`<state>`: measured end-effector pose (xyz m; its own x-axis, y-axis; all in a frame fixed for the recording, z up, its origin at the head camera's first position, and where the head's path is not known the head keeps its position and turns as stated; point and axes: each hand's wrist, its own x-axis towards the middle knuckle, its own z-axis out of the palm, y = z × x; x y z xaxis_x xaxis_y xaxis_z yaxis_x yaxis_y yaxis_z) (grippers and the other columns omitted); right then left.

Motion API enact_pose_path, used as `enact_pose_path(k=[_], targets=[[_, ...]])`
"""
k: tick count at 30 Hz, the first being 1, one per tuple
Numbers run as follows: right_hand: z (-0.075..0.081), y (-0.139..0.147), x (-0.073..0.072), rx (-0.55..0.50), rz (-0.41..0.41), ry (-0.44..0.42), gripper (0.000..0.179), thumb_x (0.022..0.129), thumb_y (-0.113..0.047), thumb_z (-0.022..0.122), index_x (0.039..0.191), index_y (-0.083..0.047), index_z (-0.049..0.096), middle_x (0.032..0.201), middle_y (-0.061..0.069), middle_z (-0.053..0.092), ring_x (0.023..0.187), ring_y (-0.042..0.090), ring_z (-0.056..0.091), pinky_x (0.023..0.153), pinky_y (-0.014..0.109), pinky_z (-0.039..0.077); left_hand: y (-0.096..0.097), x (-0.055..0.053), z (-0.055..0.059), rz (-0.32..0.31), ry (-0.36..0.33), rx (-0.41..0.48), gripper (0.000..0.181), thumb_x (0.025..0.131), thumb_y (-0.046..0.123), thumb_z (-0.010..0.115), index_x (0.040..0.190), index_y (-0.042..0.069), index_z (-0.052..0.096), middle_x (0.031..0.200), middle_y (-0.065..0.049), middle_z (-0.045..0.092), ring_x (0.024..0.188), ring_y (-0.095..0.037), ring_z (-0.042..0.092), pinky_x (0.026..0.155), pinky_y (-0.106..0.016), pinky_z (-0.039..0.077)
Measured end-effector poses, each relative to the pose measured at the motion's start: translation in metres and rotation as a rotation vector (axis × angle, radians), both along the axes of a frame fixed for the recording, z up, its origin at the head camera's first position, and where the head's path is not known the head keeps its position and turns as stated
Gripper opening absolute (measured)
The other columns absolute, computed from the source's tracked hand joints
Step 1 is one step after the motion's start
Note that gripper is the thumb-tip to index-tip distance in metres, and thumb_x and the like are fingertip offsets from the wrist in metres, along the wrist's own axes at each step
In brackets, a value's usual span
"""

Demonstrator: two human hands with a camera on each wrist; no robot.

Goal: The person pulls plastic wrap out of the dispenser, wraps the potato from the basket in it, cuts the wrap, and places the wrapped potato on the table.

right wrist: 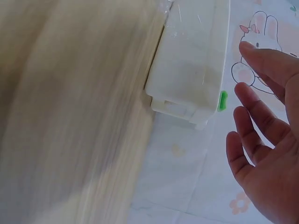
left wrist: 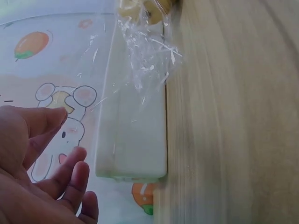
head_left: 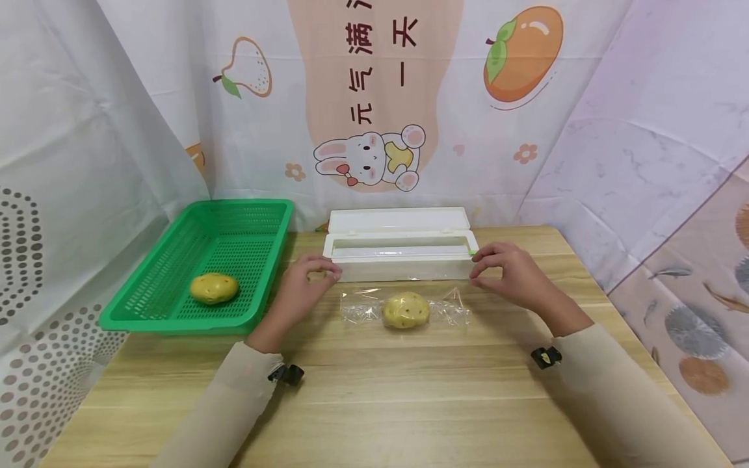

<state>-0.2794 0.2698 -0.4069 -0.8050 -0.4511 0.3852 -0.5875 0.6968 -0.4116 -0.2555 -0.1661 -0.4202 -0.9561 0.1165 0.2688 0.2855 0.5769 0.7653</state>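
A potato (head_left: 406, 310) wrapped in clear plastic wrap (head_left: 361, 308) lies on the table, the film crumpled at both its sides. Behind it stands a white plastic wrap dispenser box (head_left: 398, 270) with its lid raised and a roll inside. By the box's left front corner, my left hand (head_left: 305, 281) pinches the thin film between thumb and index finger; faint streaks of film run toward these fingertips in the left wrist view. At the right front corner, my right hand (head_left: 510, 273) holds the film's other side in a similar pinch, its remaining fingers loosely bent.
A green plastic basket (head_left: 275, 260) stands on the left of the wooden table (head_left: 374, 403), with an unwrapped potato (head_left: 214, 288) in it. A small green piece (right wrist: 223, 101) sits at the box's right end. A printed curtain (head_left: 263, 143) hangs close behind the box.
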Motion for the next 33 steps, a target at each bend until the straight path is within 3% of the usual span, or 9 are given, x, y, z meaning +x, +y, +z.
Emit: enact_pose_path(k=[9, 16, 23, 28, 33], targets=[[-0.004, 0.008, 0.013, 0.017, 0.041, 0.007, 0.021, 0.077, -0.008, 0.090, 0.083, -0.025, 0.080, 0.109, 0.006, 0.072, 0.105, 0.027, 0.064, 0.088, 0.047, 0.048, -0.005, 0.013, 0.000, -0.097, -0.019, 0.022, 0.009, 0.095, 0.018, 0.076, 0.101, 0.012, 0.079, 0.118, -0.004, 0.073, 0.115, -0.023, 0.062, 0.082, -0.040, 0.046], [-0.008, 0.010, 0.025, 0.044, 0.059, -0.050, 0.022, 0.079, -0.007, 0.088, 0.082, -0.027, 0.078, 0.112, 0.003, 0.071, 0.110, 0.027, 0.063, 0.093, 0.049, 0.048, -0.007, 0.026, -0.005, -0.129, -0.034, -0.051, 0.010, 0.091, 0.014, 0.080, 0.100, 0.018, 0.079, 0.119, -0.003, 0.069, 0.121, -0.028, 0.060, 0.103, -0.058, 0.048], [-0.016, 0.010, 0.035, 0.082, 0.072, -0.017, 0.024, 0.078, -0.009, 0.088, 0.078, -0.030, 0.076, 0.109, 0.003, 0.072, 0.107, 0.025, 0.062, 0.093, 0.047, 0.049, -0.007, 0.030, -0.012, -0.155, 0.033, -0.205, 0.005, 0.092, 0.016, 0.080, 0.097, 0.018, 0.080, 0.119, -0.006, 0.069, 0.119, -0.029, 0.060, 0.106, -0.056, 0.043], [-0.021, 0.005, 0.039, 0.122, 0.085, 0.006, 0.026, 0.075, -0.006, 0.089, 0.077, -0.029, 0.076, 0.105, 0.002, 0.072, 0.105, 0.024, 0.063, 0.093, 0.046, 0.050, -0.005, 0.034, -0.012, -0.130, 0.040, -0.315, 0.005, 0.091, 0.018, 0.080, 0.096, 0.019, 0.081, 0.125, -0.011, 0.069, 0.122, -0.035, 0.058, 0.110, -0.061, 0.033], [-0.024, -0.002, 0.040, 0.174, 0.119, 0.028, 0.024, 0.076, -0.006, 0.089, 0.079, -0.026, 0.077, 0.102, 0.000, 0.070, 0.103, 0.025, 0.062, 0.093, 0.047, 0.051, 0.000, 0.035, -0.012, -0.082, 0.041, -0.441, 0.005, 0.091, 0.022, 0.080, 0.094, 0.025, 0.082, 0.125, -0.006, 0.068, 0.122, -0.034, 0.056, 0.116, -0.063, 0.026]])
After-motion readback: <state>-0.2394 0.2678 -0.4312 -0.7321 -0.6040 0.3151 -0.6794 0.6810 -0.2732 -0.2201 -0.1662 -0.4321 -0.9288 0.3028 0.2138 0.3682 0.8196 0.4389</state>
